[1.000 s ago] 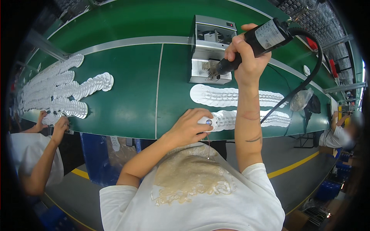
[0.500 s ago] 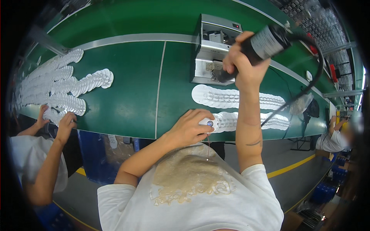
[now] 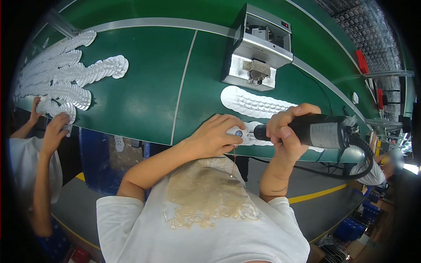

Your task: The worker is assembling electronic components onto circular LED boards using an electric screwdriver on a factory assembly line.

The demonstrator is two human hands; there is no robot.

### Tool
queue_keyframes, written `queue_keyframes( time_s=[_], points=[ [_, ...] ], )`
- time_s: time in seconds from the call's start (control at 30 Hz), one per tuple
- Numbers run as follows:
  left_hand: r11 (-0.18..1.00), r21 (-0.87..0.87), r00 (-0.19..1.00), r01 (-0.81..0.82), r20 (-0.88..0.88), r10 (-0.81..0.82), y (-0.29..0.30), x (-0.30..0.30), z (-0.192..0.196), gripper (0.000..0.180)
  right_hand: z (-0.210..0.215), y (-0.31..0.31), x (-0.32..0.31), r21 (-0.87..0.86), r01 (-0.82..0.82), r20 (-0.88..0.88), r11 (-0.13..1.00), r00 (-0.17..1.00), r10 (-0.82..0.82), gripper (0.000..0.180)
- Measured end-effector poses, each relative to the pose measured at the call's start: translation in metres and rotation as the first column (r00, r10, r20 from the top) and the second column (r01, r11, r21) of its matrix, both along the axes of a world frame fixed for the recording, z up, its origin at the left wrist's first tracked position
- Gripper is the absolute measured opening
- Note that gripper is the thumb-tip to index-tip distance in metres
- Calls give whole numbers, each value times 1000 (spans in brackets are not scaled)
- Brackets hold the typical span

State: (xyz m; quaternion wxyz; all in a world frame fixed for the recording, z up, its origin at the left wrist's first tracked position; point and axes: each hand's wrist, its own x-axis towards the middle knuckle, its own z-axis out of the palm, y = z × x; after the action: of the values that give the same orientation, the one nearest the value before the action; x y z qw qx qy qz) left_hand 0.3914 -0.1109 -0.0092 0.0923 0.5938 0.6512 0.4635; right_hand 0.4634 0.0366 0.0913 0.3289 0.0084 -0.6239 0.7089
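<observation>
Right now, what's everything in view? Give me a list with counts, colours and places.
belt: one, green, across the upper frame
machine: one, grey metal box, on the belt at top centre
sole: one, white, flat on the belt just below the machine
held sole: one, white, at the belt's near edge, under the left hand
pile of soles: too many to count, white, far left of the belt
tool: one, black, corded, in the right hand, tip at the held sole
co-worker's hand: one, at the left edge, by the pile
second co-worker: one, white shirt, far right
shirt: one, white with a yellowish stain, bottom centre
left hand: pressing on the held sole
right hand: gripping the tool
</observation>
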Motion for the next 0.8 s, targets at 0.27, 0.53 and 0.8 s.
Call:
queue_keyframes(
  time_s=[0.27,0.53,0.8],
  points=[
    [1000,-3,1000,-2,16,2,0,2,0,21,-16,3,2,35,-25,15,999,1000,25,37],
    [1000,12,1000,-12,25,11,1,0,2,21,-23,1,8,100,-98,40,990,995,95,33],
    [1000,8,1000,-4,14,4,-1,0,1,21,-19,7,1,66,-173,109,983,980,165,34]
  ],
)
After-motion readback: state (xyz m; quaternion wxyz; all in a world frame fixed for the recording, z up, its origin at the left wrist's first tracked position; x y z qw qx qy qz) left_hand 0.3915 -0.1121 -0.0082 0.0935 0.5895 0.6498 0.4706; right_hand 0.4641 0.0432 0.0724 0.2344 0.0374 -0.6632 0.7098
